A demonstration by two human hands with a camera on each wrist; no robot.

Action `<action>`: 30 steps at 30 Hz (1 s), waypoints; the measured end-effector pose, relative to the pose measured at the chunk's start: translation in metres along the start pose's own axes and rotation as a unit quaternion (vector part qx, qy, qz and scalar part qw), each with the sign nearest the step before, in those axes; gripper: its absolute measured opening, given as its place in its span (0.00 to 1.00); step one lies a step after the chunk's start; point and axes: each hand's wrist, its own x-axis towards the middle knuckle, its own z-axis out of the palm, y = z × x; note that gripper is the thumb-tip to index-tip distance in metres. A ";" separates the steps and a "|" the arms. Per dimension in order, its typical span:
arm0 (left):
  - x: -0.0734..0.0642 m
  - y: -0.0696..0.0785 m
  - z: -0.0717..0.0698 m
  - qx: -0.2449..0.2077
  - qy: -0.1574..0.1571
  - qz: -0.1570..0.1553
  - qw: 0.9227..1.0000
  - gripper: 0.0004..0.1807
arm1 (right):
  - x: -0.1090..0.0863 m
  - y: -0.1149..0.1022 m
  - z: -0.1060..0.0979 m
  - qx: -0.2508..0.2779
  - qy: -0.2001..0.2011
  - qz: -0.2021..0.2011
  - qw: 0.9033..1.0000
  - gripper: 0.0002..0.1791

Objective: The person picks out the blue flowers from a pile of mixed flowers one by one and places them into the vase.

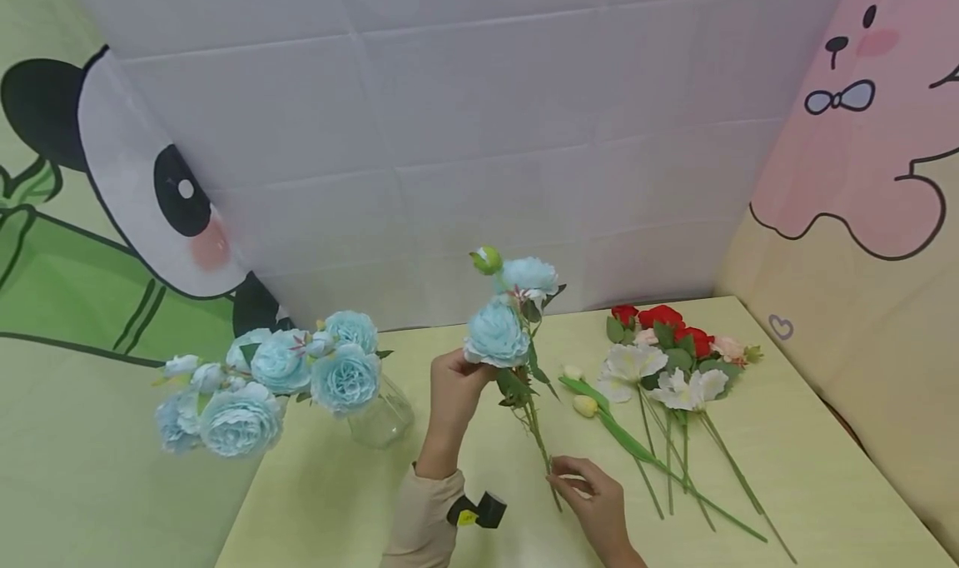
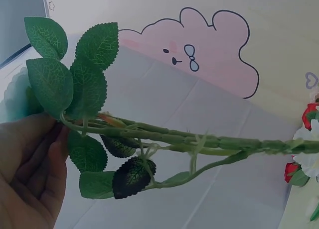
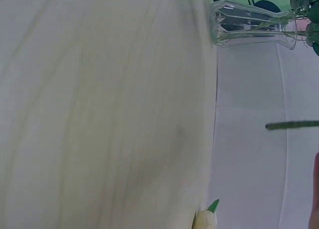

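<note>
Upright over the table stands a blue artificial peony spray (image 1: pixel 496 333) with two full blooms, a green bud and green leaves. My left hand (image 1: pixel 455 397) grips it just under the lower bloom; the left wrist view shows those fingers at the leafy top of the stem (image 2: pixel 209 141). Lower down, my right hand (image 1: pixel 592 497) pinches the stem near its bottom end between thumb and finger. That cut end (image 3: pixel 291 125) shows in the right wrist view, off the tabletop, with only a sliver of the right hand at the edge.
On the left, a clear glass vase (image 1: pixel 382 414) holds more blue peonies (image 1: pixel 243 418) leaning left. To the right lie red roses (image 1: pixel 661 316), white flowers (image 1: pixel 685 389) and yellowish tulips (image 1: pixel 586 406) with long stems. Printed cloth walls surround the table (image 1: pixel 315 501).
</note>
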 end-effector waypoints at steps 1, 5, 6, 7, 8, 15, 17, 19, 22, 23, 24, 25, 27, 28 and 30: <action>0.000 0.001 -0.001 0.000 0.002 0.004 1.000 0.05 | 0.000 0.001 -0.002 0.001 0.000 0.009 1.000 0.11; -0.001 0.003 -0.004 0.000 0.014 0.024 1.000 0.05 | 0.003 0.003 -0.012 0.002 0.028 0.051 0.998 0.10; -0.001 0.004 -0.005 0.001 0.019 0.031 0.999 0.04 | 0.004 0.003 -0.014 0.003 0.038 0.061 0.997 0.10; -0.001 0.004 -0.006 -0.001 0.023 0.038 0.999 0.04 | 0.005 0.004 -0.017 0.001 0.049 0.069 0.996 0.09; -0.001 0.005 -0.006 -0.001 0.027 0.047 0.999 0.04 | 0.006 0.005 -0.019 0.002 0.059 0.076 0.995 0.08; -0.003 0.010 -0.011 0.001 0.048 0.125 0.991 0.05 | 0.004 0.028 -0.032 0.003 0.098 0.097 0.990 0.05; -0.004 0.011 -0.012 0.011 0.065 0.139 0.988 0.04 | 0.002 0.037 -0.034 -0.003 0.100 0.104 0.990 0.04; -0.006 0.012 -0.012 0.020 0.083 0.151 0.985 0.04 | 0.000 0.041 -0.036 -0.004 0.100 0.118 0.988 0.03; -0.008 0.013 -0.013 0.054 0.099 0.197 0.974 0.02 | 0.000 0.040 -0.038 -0.001 0.101 0.129 0.987 0.03; -0.009 0.014 -0.013 0.067 0.103 0.216 0.969 0.02 | 0.000 0.040 -0.038 0.000 0.101 0.131 0.986 0.03; -0.009 0.014 -0.013 0.080 0.105 0.237 0.962 0.03 | 0.000 0.040 -0.039 0.000 0.099 0.132 0.986 0.03; -0.010 0.015 -0.013 0.095 0.106 0.259 0.955 0.04 | 0.000 0.039 -0.039 0.002 0.099 0.131 0.986 0.03; -0.011 0.016 -0.013 0.124 0.108 0.300 0.940 0.05 | 0.000 0.039 -0.039 0.006 0.097 0.129 0.987 0.03; -0.011 0.016 -0.013 0.136 0.109 0.313 0.934 0.06 | 0.000 0.040 -0.039 0.007 0.097 0.128 0.987 0.03; -0.011 0.015 -0.013 0.160 0.112 0.336 0.922 0.07 | -0.001 0.044 -0.039 0.016 0.096 0.106 0.990 0.03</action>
